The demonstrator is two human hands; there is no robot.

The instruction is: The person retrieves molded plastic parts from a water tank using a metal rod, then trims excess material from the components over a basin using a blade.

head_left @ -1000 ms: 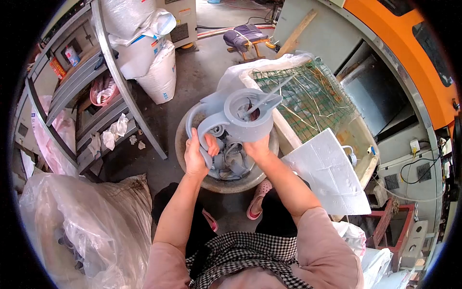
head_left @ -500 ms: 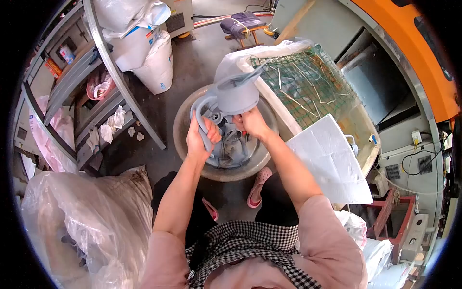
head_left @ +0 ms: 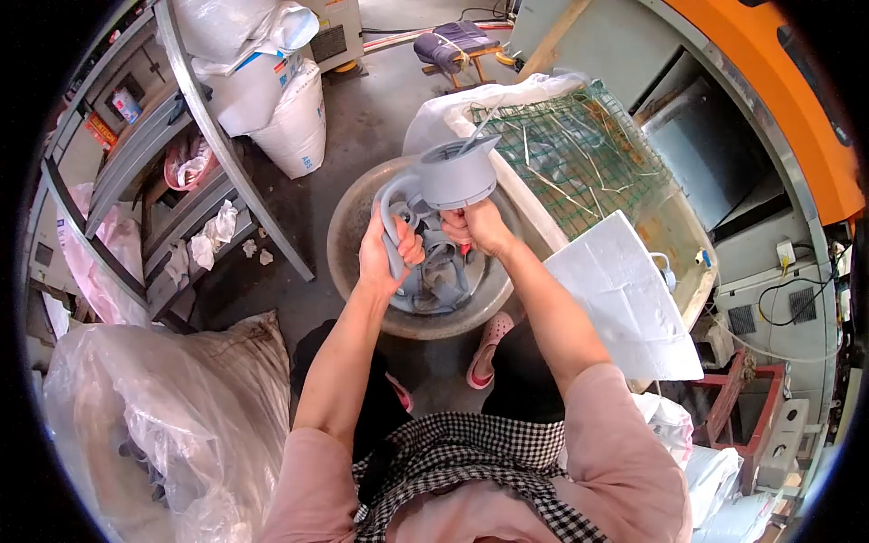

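Observation:
Over the basin, a grey plastic kettle body (head_left: 458, 178) with a curved handle is held tilted, its pointed lip towards the upper right. My left hand (head_left: 387, 249) is wrapped round the kettle's handle. Close under the lower rim of the body, my right hand (head_left: 482, 228) is closed on a small tool with a red part (head_left: 464, 248), most of it hidden in the fingers. Below both hands, several grey plastic pieces (head_left: 444, 276) lie in the round basin (head_left: 353, 294).
A white-edged container (head_left: 520, 204) with green netting (head_left: 566, 149) stands at right, a white foam sheet (head_left: 625, 303) against it. Metal shelving (head_left: 226, 136) and white sacks (head_left: 290, 127) are at left. A plastic-wrapped bundle (head_left: 181, 407) lies lower left, a small stool (head_left: 462, 59) behind.
The kettle body has turned in my hands and shifted slightly right, showing more of its side. My right hand has moved a little right and stays below the rim.

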